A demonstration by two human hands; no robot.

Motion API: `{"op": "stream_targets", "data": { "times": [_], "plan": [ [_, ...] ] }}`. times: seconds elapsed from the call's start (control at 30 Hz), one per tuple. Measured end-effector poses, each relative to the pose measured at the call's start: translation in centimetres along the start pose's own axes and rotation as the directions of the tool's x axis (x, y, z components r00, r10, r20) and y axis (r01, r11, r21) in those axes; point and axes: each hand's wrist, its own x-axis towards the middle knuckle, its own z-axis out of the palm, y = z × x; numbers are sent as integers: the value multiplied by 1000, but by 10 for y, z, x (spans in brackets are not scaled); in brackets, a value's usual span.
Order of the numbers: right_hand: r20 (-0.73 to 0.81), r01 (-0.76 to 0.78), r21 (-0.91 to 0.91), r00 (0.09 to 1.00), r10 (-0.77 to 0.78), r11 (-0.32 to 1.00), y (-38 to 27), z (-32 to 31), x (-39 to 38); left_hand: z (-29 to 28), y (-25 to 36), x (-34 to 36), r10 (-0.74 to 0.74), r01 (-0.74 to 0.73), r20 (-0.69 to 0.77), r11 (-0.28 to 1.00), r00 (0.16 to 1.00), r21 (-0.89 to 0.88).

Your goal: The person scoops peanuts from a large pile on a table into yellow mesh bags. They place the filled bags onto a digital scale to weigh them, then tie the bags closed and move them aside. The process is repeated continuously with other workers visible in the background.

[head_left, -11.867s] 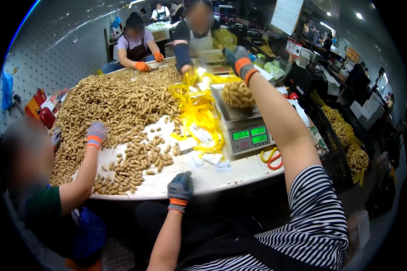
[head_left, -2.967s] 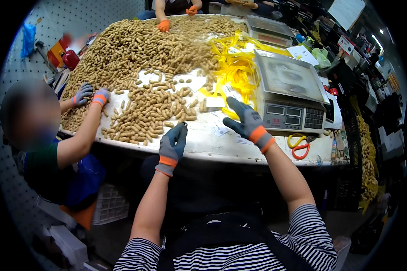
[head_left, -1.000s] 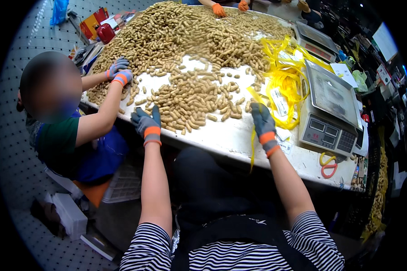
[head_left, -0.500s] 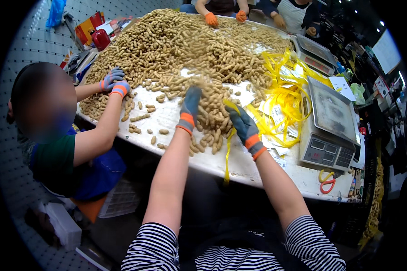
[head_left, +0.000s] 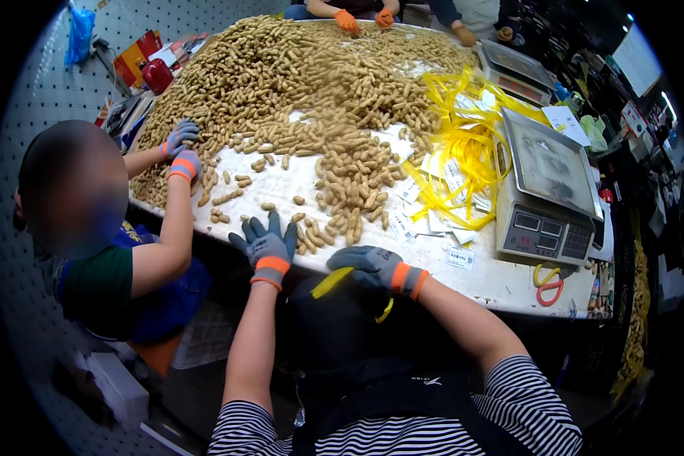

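My left hand, in a grey glove with an orange cuff, is open with spread fingers at the table's front edge, just below some loose peanuts. My right hand, gloved alike, is closed on a yellow strip that dangles at the front edge. Beyond them lies a wide heap of peanuts on the white table. A tangle of yellow strips with white labels sits beside a metal scale. Yellow-and-red scissors lie below the scale.
A co-worker sits at my left, both gloved hands on peanuts. People with orange gloves work at the far edge, near a second scale. A dark crate with yellow bags stands at right, a plastic box at lower left.
Both my hands have drawn back toward the front edge from the peanuts; the left has spread its fingers. The right still has a yellow strip. A trail of peanuts now reaches toward me.
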Motion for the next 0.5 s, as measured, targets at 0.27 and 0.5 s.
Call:
{"op": "stream_targets", "data": {
  "times": [0.27,0.5],
  "plan": [
    [-78,-25,-266,997,4,964,57,-32,60,26,87,98,160,-124,-44,535,986,-836],
    [-373,-276,61,885,278,959,48,-87,70,-32,0,97,171,-432,-402,219,900,-875]
  ]
}}
